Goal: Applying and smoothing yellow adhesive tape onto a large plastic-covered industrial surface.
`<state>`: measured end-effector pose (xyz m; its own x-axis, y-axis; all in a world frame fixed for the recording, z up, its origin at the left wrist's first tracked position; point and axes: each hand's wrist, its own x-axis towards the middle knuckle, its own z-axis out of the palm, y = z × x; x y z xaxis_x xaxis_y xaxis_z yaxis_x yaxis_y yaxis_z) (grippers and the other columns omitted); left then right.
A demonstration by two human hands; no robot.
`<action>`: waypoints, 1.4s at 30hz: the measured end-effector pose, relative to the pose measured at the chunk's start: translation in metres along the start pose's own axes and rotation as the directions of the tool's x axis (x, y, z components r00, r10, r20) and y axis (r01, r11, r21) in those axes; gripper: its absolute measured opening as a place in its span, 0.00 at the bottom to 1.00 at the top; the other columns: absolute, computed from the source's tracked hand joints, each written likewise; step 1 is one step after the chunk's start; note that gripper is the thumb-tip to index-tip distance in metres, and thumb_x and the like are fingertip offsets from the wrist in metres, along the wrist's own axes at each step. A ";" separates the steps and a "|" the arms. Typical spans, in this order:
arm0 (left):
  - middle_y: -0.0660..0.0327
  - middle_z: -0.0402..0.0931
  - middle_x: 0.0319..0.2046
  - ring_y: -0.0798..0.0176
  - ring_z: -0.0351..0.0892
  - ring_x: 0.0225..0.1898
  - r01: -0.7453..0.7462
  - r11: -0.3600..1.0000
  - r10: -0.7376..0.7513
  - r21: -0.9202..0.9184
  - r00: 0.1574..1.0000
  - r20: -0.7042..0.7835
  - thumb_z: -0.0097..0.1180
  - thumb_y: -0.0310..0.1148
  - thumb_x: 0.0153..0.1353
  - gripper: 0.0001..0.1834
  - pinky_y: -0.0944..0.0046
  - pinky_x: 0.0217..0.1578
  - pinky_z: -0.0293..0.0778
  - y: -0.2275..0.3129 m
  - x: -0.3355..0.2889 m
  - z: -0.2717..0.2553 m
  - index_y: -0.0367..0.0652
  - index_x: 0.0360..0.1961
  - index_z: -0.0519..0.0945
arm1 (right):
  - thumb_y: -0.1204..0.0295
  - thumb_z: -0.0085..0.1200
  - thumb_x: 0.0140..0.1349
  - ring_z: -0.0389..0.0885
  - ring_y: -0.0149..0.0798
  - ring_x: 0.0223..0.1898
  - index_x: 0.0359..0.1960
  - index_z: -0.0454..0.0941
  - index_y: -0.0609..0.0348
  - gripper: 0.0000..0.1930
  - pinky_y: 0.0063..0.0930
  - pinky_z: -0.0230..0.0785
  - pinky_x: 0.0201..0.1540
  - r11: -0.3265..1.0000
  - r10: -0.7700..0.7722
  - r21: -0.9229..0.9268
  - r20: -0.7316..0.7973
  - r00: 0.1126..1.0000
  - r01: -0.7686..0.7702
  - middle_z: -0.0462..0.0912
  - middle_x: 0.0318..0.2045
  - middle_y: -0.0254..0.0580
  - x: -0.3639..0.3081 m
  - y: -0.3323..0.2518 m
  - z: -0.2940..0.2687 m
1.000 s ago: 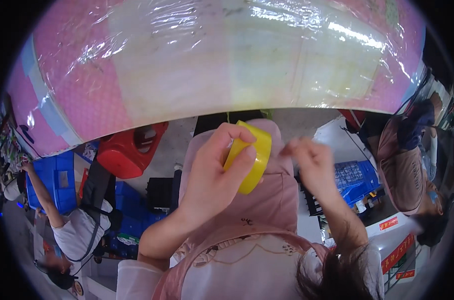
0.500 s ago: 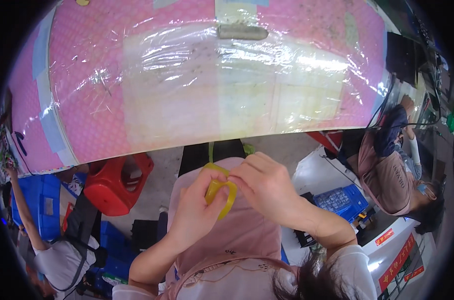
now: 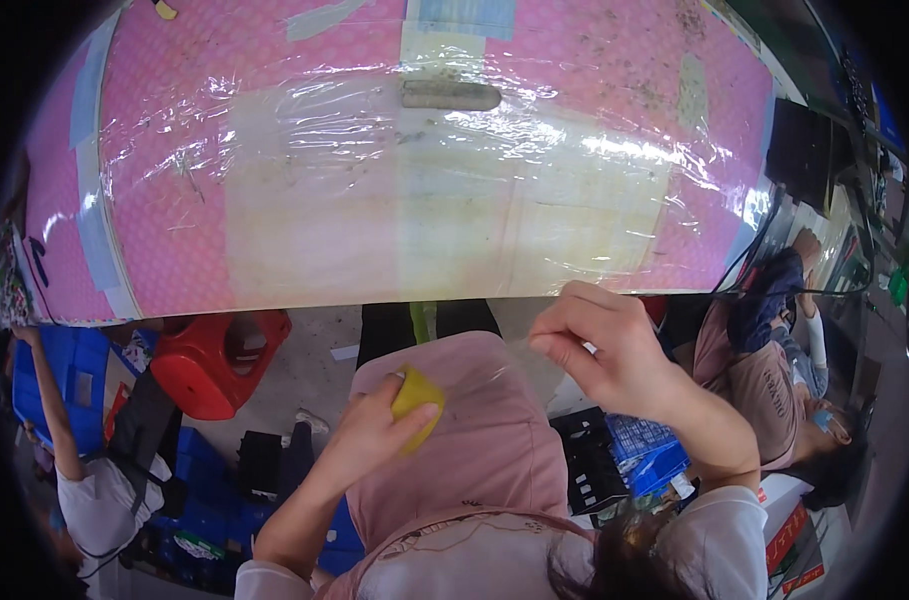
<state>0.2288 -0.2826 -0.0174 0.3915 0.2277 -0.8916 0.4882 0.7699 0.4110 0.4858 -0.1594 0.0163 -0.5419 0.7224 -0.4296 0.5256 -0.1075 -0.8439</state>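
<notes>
My left hand [image 3: 379, 425] is closed around a yellow roll of tape [image 3: 417, 405], held above my pink apron [image 3: 464, 450]. A faint clear strip [image 3: 484, 376] stretches from the roll toward my right hand [image 3: 604, 345]. That hand is up near the table's front edge, thumb and forefinger pinched together. It seems to grip the strip's loose end, though the end itself is too thin to make out clearly.
Ahead lies a table [image 3: 314, 230] covered in pink sheeting and clear film, with a grey bar-shaped piece [image 3: 451, 95] on it. A red stool [image 3: 199, 365] stands left. Blue crates [image 3: 59, 390] are beyond it. Co-workers sit at left and at right [image 3: 764, 400].
My right hand has moved away from the roll, to the right and slightly up, and a clear strip now spans the gap. My left hand has shifted slightly left and down with the roll.
</notes>
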 end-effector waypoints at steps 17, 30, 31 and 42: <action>0.57 0.73 0.44 0.58 0.81 0.41 -0.004 0.628 0.199 -0.778 0.968 0.156 0.53 0.32 0.65 0.36 0.59 0.41 0.78 0.057 0.005 0.021 0.45 0.69 0.48 | 0.80 0.56 0.60 0.70 0.23 0.28 0.31 0.77 0.68 0.03 0.20 0.64 0.31 0.998 0.055 0.019 0.259 0.964 -0.062 0.76 0.26 0.31 0.107 0.033 -0.103; 0.54 0.69 0.44 0.54 0.81 0.38 -0.081 0.488 0.096 -0.869 0.995 -0.039 0.50 0.32 0.67 0.23 0.56 0.36 0.82 0.128 0.039 0.015 0.47 0.60 0.58 | 0.71 0.63 0.50 0.77 0.44 0.21 0.24 0.80 0.65 0.08 0.34 0.68 0.27 0.922 -0.006 -0.385 0.092 0.996 0.041 0.80 0.20 0.50 0.191 0.018 -0.108; 0.54 0.69 0.43 0.54 0.81 0.37 -0.057 0.473 0.084 -0.879 0.996 -0.019 0.49 0.33 0.68 0.21 0.56 0.36 0.82 0.128 0.041 0.013 0.47 0.59 0.59 | 0.71 0.63 0.53 0.74 0.37 0.21 0.25 0.79 0.64 0.08 0.30 0.66 0.26 0.926 -0.051 -0.370 0.060 0.997 0.070 0.77 0.19 0.44 0.190 0.023 -0.105; 0.52 0.70 0.41 0.54 0.82 0.35 -0.007 0.478 0.059 -0.879 0.998 0.025 0.45 0.34 0.69 0.16 0.58 0.31 0.81 0.148 0.056 0.004 0.47 0.56 0.61 | 0.70 0.64 0.50 0.79 0.47 0.25 0.24 0.80 0.64 0.09 0.37 0.70 0.30 0.837 -0.215 -0.527 -0.062 0.975 0.151 0.81 0.22 0.52 0.199 0.027 -0.100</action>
<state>0.3263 -0.1579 -0.0058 0.4390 0.2583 -0.8606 -0.4546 0.8900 0.0352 0.4574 0.0500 -0.0596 -0.6002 0.7698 -0.2173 0.7035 0.3787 -0.6014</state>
